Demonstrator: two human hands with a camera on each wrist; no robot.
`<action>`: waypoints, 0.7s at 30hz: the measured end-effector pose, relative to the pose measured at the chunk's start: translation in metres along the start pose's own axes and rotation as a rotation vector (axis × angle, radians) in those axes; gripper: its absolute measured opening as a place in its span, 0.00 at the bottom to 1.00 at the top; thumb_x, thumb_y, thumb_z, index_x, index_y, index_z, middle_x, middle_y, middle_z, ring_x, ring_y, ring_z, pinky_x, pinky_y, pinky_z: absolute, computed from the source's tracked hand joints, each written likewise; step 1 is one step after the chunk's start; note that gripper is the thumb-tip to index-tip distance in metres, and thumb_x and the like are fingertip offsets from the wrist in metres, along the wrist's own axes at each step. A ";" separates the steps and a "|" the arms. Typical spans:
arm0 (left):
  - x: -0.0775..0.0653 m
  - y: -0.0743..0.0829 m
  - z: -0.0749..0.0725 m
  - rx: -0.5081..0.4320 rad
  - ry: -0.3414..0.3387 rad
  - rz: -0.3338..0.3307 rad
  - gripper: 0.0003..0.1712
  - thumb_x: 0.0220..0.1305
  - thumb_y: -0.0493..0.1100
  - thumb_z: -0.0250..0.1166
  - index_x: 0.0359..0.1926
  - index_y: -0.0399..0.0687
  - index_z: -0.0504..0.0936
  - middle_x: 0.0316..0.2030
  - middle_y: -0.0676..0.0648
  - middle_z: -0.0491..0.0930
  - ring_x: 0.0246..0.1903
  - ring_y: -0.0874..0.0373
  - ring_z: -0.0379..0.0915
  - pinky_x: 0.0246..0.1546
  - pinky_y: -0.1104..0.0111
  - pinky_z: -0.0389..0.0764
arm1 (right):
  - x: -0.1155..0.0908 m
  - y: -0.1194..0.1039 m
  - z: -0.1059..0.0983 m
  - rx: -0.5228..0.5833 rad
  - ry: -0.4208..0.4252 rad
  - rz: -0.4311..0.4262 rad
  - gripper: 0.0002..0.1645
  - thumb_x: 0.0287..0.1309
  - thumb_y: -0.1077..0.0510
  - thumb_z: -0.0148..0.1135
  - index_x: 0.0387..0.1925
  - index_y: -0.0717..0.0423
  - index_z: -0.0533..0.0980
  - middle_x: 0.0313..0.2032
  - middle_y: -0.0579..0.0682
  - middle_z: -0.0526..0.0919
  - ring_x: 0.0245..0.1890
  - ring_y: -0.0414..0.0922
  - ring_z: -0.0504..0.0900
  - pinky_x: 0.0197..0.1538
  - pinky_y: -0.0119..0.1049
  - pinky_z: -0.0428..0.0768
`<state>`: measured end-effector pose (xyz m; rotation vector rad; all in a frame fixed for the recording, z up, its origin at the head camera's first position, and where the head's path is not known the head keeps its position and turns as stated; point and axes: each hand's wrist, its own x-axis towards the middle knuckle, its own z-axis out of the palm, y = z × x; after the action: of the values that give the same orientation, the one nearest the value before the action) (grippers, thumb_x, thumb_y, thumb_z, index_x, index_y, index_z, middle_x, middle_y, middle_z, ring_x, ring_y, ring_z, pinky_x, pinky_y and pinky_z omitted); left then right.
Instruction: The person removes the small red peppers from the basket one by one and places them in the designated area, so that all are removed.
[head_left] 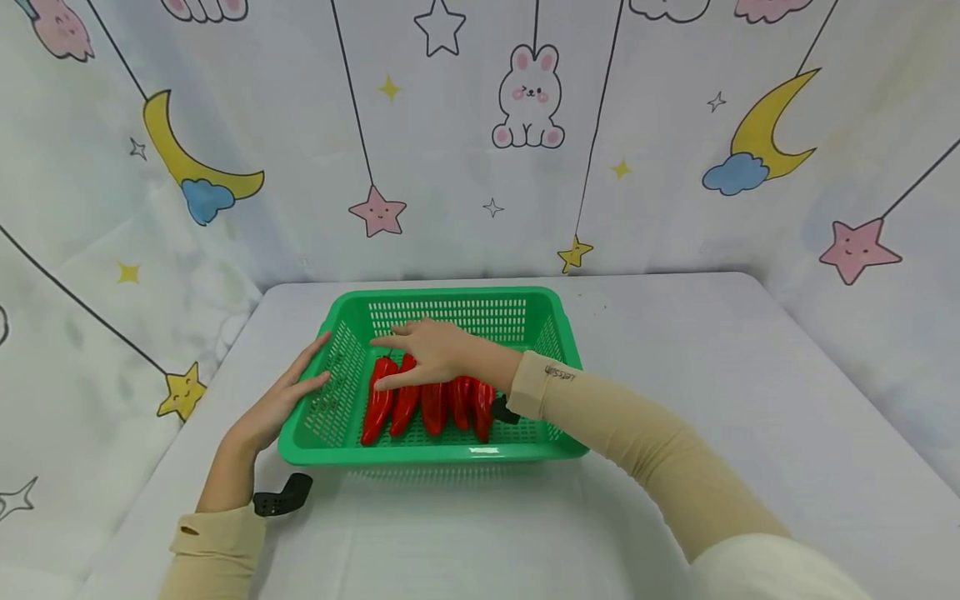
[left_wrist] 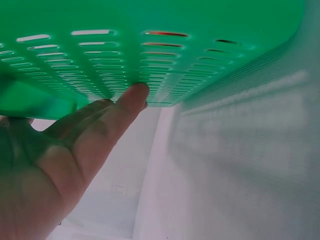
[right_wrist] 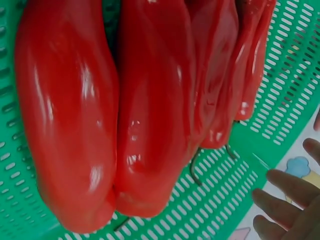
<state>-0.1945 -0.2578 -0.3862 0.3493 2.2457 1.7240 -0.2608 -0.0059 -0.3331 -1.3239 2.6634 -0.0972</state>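
A green plastic basket [head_left: 450,454] with slotted walls holds several glossy red peppers [head_left: 378,400] lying side by side in a row. Thin green stems show at their ends in the right wrist view. My left hand [head_left: 273,408] is at the basket's left side, its fingers extended along the outside of the slotted wall [left_wrist: 165,60]. Over the far ends of the peppers reaches my right hand [head_left: 431,354], fingers spread and pointing left, holding nothing. Its fingertips [right_wrist: 280,182] appear apart from the red peppers [right_wrist: 150,110] in the right wrist view.
The basket stands on a white table [head_left: 675,333], near its far edge. Behind and beside the table hangs a white curtain [head_left: 450,150] printed with moons, stars and a rabbit. A black wrist device [head_left: 283,495] is by the left wrist.
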 end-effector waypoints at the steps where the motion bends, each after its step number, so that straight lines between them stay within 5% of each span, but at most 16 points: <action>1: 0.000 0.000 0.000 0.001 0.000 -0.001 0.36 0.71 0.49 0.44 0.71 0.64 0.35 0.70 0.42 0.31 0.58 0.33 0.53 0.41 0.61 0.76 | 0.001 0.000 0.001 -0.001 -0.002 0.000 0.44 0.54 0.26 0.42 0.69 0.39 0.55 0.67 0.53 0.58 0.65 0.50 0.56 0.63 0.49 0.58; 11: -0.001 0.002 0.001 0.038 0.012 -0.016 0.35 0.71 0.51 0.45 0.72 0.61 0.39 0.70 0.43 0.31 0.57 0.36 0.56 0.43 0.66 0.74 | 0.012 -0.007 0.014 -0.004 -0.030 0.002 0.46 0.52 0.23 0.40 0.68 0.40 0.56 0.63 0.49 0.65 0.61 0.47 0.64 0.55 0.42 0.69; 18: -0.001 0.002 0.002 0.048 0.010 -0.014 0.35 0.71 0.50 0.45 0.72 0.61 0.39 0.70 0.43 0.30 0.57 0.36 0.55 0.43 0.66 0.74 | 0.015 -0.006 0.025 0.015 -0.081 0.004 0.47 0.53 0.24 0.40 0.69 0.41 0.54 0.65 0.54 0.60 0.63 0.50 0.61 0.61 0.47 0.62; 21: -0.001 0.003 0.002 0.048 0.011 -0.011 0.35 0.71 0.50 0.45 0.72 0.61 0.39 0.70 0.42 0.30 0.57 0.36 0.56 0.42 0.67 0.74 | 0.016 -0.005 0.027 -0.002 -0.078 -0.008 0.47 0.53 0.24 0.40 0.69 0.42 0.55 0.63 0.53 0.64 0.57 0.47 0.68 0.58 0.43 0.66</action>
<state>-0.1926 -0.2556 -0.3838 0.3381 2.2957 1.6725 -0.2615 -0.0211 -0.3613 -1.3107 2.5942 -0.0428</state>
